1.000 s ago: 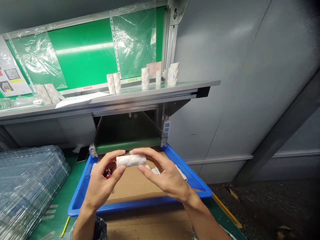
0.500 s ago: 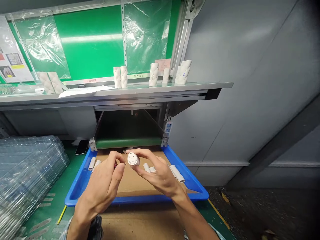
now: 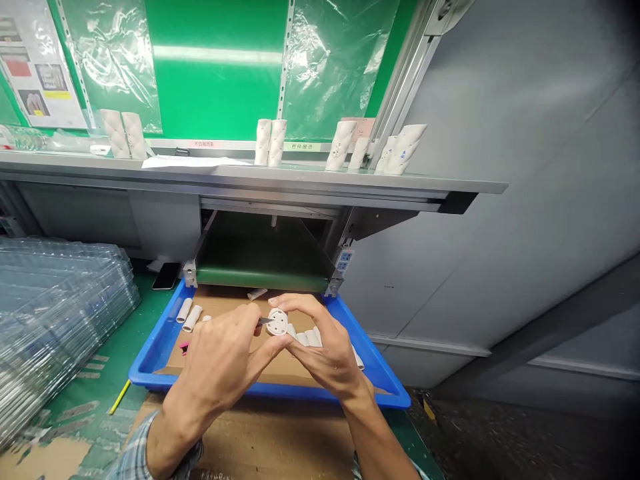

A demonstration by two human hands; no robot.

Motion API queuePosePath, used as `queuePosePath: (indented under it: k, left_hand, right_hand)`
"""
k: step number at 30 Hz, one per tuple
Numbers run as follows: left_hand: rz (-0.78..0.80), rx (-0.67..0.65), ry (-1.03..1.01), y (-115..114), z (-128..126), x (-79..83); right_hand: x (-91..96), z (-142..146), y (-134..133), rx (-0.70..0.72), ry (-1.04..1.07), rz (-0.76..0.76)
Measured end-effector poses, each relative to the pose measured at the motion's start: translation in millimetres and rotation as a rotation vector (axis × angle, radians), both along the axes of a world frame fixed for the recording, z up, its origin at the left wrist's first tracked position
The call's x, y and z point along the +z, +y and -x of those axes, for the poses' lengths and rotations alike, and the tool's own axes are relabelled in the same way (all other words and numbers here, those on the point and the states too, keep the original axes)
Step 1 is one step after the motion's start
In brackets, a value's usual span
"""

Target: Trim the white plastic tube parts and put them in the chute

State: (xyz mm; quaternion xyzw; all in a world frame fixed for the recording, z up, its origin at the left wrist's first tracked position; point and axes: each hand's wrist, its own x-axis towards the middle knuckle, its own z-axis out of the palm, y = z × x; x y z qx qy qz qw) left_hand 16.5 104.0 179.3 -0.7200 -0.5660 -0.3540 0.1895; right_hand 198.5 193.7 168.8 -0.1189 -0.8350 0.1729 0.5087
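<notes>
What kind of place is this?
Most likely a factory assembly bench. A green conveyor belt ends at a blue tray of white plastic tubes, sample tubes stand on the metal shelf, and the right hand holds one tube while the left hand puts a small tool to it.

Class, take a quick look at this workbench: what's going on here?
A person works at a bench with both hands. The right hand holds a white cylinder end-on above a blue tray. The left hand pinches a small tool, its tip at the cylinder's end face. Loose cylinders lie in the tray, and upright cylinders stand on the shelf above. Clear trays are stacked on the left.
</notes>
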Motion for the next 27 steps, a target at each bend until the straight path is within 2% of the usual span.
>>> queuePosePath:
  k: [7, 19, 27]
  left_hand:
    - [-0.032, 0.082, 0.097, -0.9, -3.9, 0.1]
    - [-0.095, 0.108, 0.153, -2.0, -6.9, 2.7]
    - [-0.065, 0.103, 0.157, -1.9, -5.9, 0.1]
  right_hand:
    - [-0.6, 2.0, 2.1, -0.026, 0.064, -0.112]
    - [-2.0, 3.8, -2.8, -0.137, 0.091, -0.267]
    - [-4.7, 5.3, -2.8, -0.162, 0.111, -0.29]
